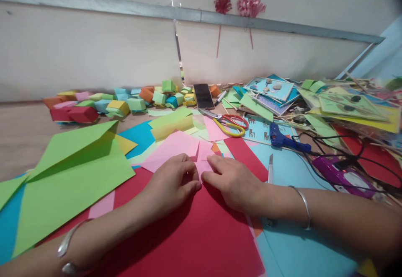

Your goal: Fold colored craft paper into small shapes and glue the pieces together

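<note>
A folded sheet of pink paper [177, 145] lies in front of me, with creases near its right part. My left hand [176, 182] is curled at the paper's near left edge, thumb and fingers closed on it. At the paper's right corner, my right hand [235, 180] has thumb and forefinger pressed to it. Part of the paper is hidden behind my fingers. Under both hands is a large red sheet [188, 235]. A box cutter [270, 168] lies just beyond my right forearm, which partly covers it.
Scissors [230, 125], a phone [203, 97], a blue glue gun [287, 138] and a purple corded device [342, 174] sit around the work area. Folded paper blocks [136, 104] line the wall. Green sheets [75, 180] spread at left; mixed papers pile up at right.
</note>
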Tool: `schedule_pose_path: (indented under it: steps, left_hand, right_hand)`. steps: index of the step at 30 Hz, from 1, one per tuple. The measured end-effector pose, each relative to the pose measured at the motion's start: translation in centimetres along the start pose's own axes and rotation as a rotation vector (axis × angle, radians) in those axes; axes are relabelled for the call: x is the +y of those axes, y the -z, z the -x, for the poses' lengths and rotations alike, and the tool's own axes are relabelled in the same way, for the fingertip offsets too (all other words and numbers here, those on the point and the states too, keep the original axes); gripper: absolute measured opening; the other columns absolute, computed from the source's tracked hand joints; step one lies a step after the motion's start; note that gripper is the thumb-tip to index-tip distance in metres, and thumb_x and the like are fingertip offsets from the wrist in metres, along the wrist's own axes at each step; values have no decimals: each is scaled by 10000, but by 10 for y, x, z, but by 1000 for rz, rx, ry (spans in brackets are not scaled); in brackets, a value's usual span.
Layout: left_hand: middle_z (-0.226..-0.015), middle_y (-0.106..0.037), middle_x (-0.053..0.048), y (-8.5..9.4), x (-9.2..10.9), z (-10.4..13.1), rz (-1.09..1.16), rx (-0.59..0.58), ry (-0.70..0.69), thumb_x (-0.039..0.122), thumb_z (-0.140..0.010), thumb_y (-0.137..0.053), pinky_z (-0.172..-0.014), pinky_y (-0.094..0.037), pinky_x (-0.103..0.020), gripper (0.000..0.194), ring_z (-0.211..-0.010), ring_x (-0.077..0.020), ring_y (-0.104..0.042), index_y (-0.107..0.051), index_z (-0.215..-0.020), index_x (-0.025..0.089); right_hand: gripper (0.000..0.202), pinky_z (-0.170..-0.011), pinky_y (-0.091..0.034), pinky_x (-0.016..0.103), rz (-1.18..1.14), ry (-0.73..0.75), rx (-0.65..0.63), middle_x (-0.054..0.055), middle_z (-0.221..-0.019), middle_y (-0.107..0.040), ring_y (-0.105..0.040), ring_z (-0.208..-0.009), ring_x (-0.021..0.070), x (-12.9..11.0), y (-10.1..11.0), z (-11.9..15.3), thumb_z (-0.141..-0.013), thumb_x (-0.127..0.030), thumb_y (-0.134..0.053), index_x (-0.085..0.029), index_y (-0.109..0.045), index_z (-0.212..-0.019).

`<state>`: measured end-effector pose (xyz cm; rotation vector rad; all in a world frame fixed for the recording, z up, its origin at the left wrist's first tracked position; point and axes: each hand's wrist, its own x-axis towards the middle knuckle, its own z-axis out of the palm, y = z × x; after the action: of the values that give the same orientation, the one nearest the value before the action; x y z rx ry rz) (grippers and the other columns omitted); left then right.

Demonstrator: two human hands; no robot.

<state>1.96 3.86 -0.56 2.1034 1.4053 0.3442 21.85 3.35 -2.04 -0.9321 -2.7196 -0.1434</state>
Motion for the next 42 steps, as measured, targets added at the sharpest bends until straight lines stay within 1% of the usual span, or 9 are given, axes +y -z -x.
schedule_pose_path:
  steps: [2, 7, 12, 18, 21, 25, 30, 38, 42]
  left_hand:
    - [-773, -502, -30, 1, 0, -1, 30, -8, 9, 286, -762, -549, -665, -382, -350, 180, -748, -217, -497, -471, -616, 214]
    - [-769, -510, -25, 5, 3, -1, 86, -35, 25, 248, -720, -551, -667, -383, -346, 140, -753, -215, -510, -481, -604, 213]
    - [-756, -502, -19, 7, 4, -1, 53, -53, 29, 234, -714, -552, -649, -382, -338, 135, -717, -200, -504, -492, -596, 209]
    - [-739, -510, -14, 6, 3, -1, 74, -50, 41, 220, -700, -557, -627, -378, -330, 137, -686, -190, -507, -478, -588, 211]
    - [-741, -508, -16, 5, 3, -1, 65, -41, 37, 220, -707, -553, -630, -372, -328, 142, -697, -193, -505, -478, -587, 211]
    - [-749, -510, -21, 4, 4, -1, 30, -37, 3, 239, -738, -549, -654, -370, -333, 136, -727, -201, -501, -500, -615, 207]
    - [-730, -488, -20, -2, 6, 1, -63, 39, -7, 362, -853, -501, -626, -349, -329, 282, -706, -202, -482, -467, -618, 210]
    - [-767, -541, -27, -7, 4, 0, -125, 79, -49, 283, -829, -559, -654, -355, -332, 192, -729, -207, -486, -455, -684, 211]
    - [-738, -547, -17, -7, 3, 0, -124, 76, -38, 265, -821, -556, -629, -341, -321, 190, -692, -197, -474, -428, -689, 221]
  right_hand:
    - [204, -673, -448, 321, -48, 7, -23, 132, -933, -604, -529, -809, 213, 0, 1, 2, -863, -155, -520, -174, -695, -966]
    - [272, -835, -506, 447, -156, 20, -10, 217, -1338, -514, -543, -1155, 334, 1, 3, 6, -850, -182, -594, -217, -730, -1083]
    - [260, -949, -489, 526, -180, 32, -52, 178, -1453, -462, -491, -1277, 368, 4, 4, 3, -847, -171, -627, -222, -741, -1075]
    - [211, -894, -543, 488, -209, -29, -7, 189, -1459, -469, -527, -1261, 361, 10, 2, 3, -875, -165, -577, -189, -753, -989]
    - [275, -895, -547, 452, -297, -69, 83, 202, -1458, -463, -537, -1263, 333, 14, 3, 4, -876, -130, -533, -183, -719, -1072]
    - [243, -964, -504, 425, -385, -210, 191, 194, -1309, -577, -570, -1205, 267, 16, 5, -1, -915, -140, -478, -140, -650, -1087]
    - [140, -955, -467, 435, -446, -290, 157, 162, -1173, -608, -544, -1142, 271, 16, 3, -7, -831, -123, -596, -148, -562, -964]
    - [215, -838, -446, 341, -508, -385, 80, 70, -1003, -574, -514, -976, 200, 19, 3, -14, -756, -127, -689, -181, -511, -863]
    - [204, -848, -432, 330, -583, -404, 80, 55, -978, -548, -509, -955, 185, 21, 3, -17, -749, -74, -673, -181, -507, -798]
